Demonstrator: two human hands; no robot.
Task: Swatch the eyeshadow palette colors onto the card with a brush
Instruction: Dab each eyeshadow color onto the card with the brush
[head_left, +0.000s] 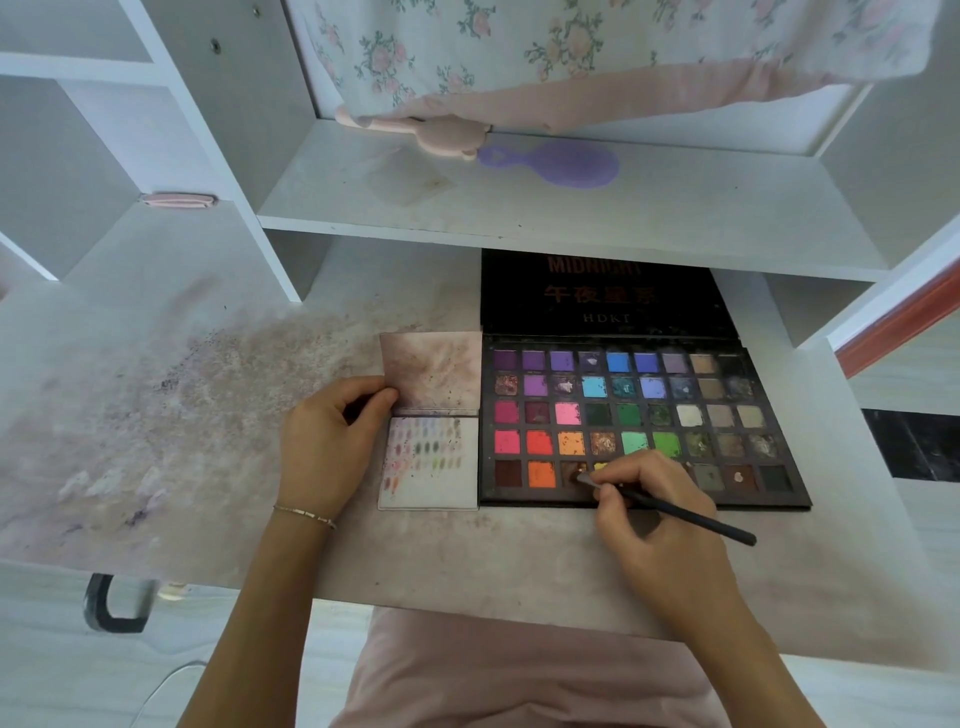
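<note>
I see a big flat black eyeshadow palette (644, 421) open on the dusty white desk (156, 415), w/ rows of small square pans: purple, blue, pink, green, orange, brown powder. My right hand (660, 514) pinches a thin black brush (675, 512); its soft tip sits in a brown bottom-row pan. Left hand (327, 447) holds the small white folded card (431, 462), touching the palette's left side, w/ rows of smudgy colour dots.
</note>
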